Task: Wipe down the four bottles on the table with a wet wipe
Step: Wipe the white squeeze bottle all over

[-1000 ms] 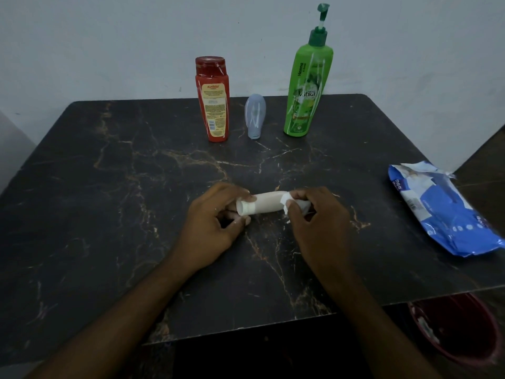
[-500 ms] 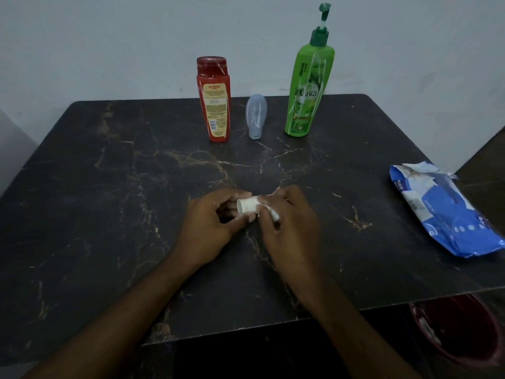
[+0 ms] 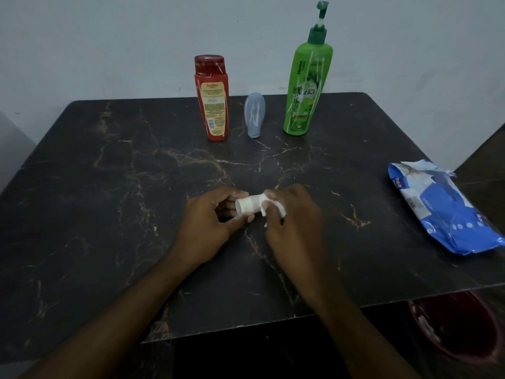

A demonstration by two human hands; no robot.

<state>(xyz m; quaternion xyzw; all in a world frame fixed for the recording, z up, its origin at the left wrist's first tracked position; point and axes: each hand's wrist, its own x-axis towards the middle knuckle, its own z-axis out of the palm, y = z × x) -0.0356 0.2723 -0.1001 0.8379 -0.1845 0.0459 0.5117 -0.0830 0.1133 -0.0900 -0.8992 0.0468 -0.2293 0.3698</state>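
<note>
right hand (image 3: 295, 222) and wipe (image 3: 282, 210) half-hide bottle (image 3: 246, 205)

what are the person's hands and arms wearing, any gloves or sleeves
Nothing worn that shows: the left hand and right hand are bare, no gloves, rings or watch. The left forearm and right forearm are bare too, no sleeve in view.

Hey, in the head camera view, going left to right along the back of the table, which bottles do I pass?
Red plastic flip-cap bottle → small grey-blue rounded bottle → tall green pump bottle.
</note>
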